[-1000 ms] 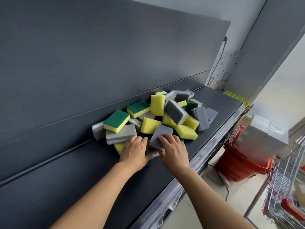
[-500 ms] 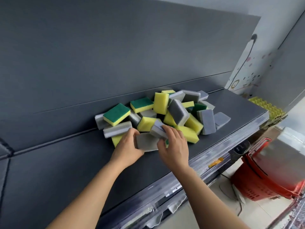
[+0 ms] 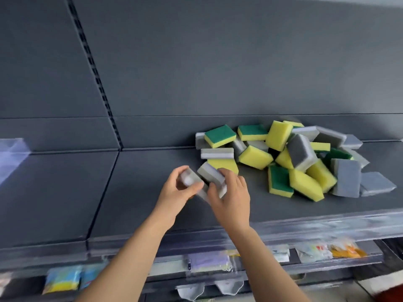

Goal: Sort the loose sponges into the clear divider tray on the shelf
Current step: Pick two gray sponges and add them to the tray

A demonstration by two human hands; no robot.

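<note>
Grey, blurred sponge (image 3: 190,179) sits clasped in the left grip (image 3: 177,189), fingers curled round it. The right grip (image 3: 232,198) pinches a second sponge (image 3: 211,172), grey and white, just beside the first. Both are over the shelf (image 3: 141,192). The pile (image 3: 294,162) lies right, against the back. The clear tray (image 3: 12,153) stands well apart, far left.

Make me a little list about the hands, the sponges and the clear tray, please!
left hand: holds a grey sponge
right hand: holds the other grey sponge
sponge pile: yellow-green and grey ones, loose on the shelf, right of both hands
clear tray: far left, only partly in view, no sponges seen in it
</note>
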